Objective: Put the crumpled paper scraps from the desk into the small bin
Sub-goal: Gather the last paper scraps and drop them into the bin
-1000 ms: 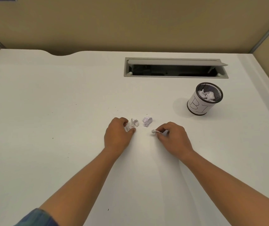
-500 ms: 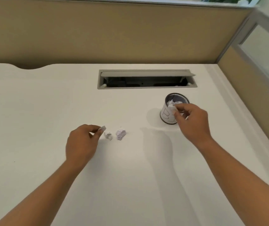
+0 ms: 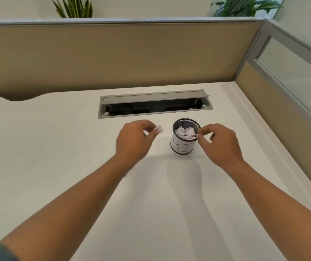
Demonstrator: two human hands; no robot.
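White surface [image 3: 56, 166] fills the lower frame, bare near the viewer. At centre, the left hand [image 3: 134, 142] pinches a paper scrap [image 3: 158, 129] just left of the small bin [image 3: 185, 136]. Right hand [image 3: 220, 142] hovers at the bin's right rim, fingers loosely curled, seemingly empty. Dropping step: next, carry the scrap rightward over the bin's mouth and release.

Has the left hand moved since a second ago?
Yes. The left hand, pinching a paper scrap, has moved toward the bin and is now just left of it.
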